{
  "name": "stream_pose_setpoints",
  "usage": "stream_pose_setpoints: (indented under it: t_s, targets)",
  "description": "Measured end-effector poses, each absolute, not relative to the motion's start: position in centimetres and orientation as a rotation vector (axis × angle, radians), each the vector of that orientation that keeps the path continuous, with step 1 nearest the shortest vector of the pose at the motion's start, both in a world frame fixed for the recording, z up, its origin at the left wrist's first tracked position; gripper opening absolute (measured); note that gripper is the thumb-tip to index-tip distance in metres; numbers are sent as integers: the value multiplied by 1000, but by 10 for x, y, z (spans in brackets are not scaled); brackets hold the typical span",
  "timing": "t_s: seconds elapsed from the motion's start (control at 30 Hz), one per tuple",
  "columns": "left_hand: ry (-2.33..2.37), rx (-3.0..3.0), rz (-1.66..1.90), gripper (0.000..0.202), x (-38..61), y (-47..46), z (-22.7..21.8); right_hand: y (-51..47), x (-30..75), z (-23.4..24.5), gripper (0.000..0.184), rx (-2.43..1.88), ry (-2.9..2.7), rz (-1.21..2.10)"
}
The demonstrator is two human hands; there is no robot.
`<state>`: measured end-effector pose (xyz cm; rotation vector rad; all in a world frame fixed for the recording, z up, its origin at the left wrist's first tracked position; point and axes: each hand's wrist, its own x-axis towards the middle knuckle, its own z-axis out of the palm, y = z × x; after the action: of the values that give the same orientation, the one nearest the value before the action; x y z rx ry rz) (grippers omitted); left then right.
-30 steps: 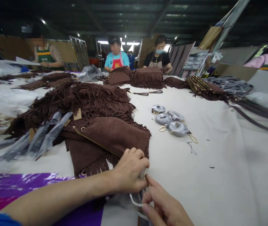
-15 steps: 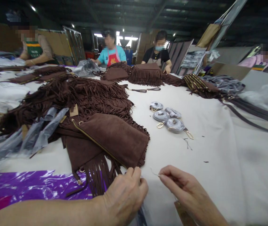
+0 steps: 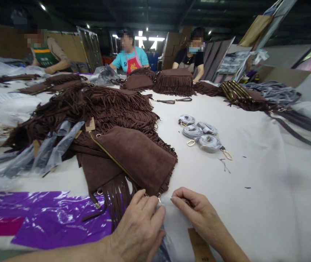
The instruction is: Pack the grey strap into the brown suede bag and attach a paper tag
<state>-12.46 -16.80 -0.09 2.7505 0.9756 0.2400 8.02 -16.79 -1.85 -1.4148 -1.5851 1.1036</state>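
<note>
Left hand (image 3: 139, 222) closed on plastic (image 3: 168, 243), right hand (image 3: 201, 213) pinched on string (image 3: 171, 198) — open tabletop (image 3: 270, 218) rightward

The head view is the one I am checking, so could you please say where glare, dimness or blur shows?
Head view: white glare streaks the glossy purple sheet; head view: the roof is dark around bright lamps; head view: the brown tag by the right hand has print too small and soft to read.
</note>
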Motion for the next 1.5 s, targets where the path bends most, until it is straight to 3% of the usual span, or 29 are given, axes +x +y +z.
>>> stream_pose_setpoints:
  t_s: [0.2, 0.43, 0.53, 0.63, 0.77, 0.93, 1.07, 1.23, 1.37, 1.5]
  targets:
    - [969, 2667, 299, 29, -126, -169, -4, -166, 71, -18, 31, -1426, -1582, 1090]
    - [979, 2610, 310, 33, -128, -169, -3, -165, 69, -11, 34, -1261, -1526, 1450]
    - [1009, 2612, 351, 39, -124, -168, -3, -165, 67, -13, 41, -1263, -1312, 1678]
    - [1040, 2585, 429, 32, -119, -167, -5, -164, 64, -15, 48, -1232, -1059, 1882]
    - [1107, 2443, 523, 20, -114, -159, -9, -161, 53, -7, 54, -1186, -911, 1855]
    - [1086, 2145, 835, 23, -124, -138, -6, -160, 35, 6, 48, -1094, -993, 1857]
    - [1082, 1829, 814, 12, -142, -119, 7, -160, 39, 4, 43, -1212, -1221, 1560]
    - [999, 1475, 695, 20, -154, -108, 6, -163, 54, -10, 38, -1375, -1523, 979]
    - [1039, 1696, 652, 18, -154, -111, 5, -168, 52, -17, 32, -1430, -1687, 829]
    - [1014, 2038, 604, 34, -153, -117, 9, -170, 50, -23, 27, -1412, -1779, 721]
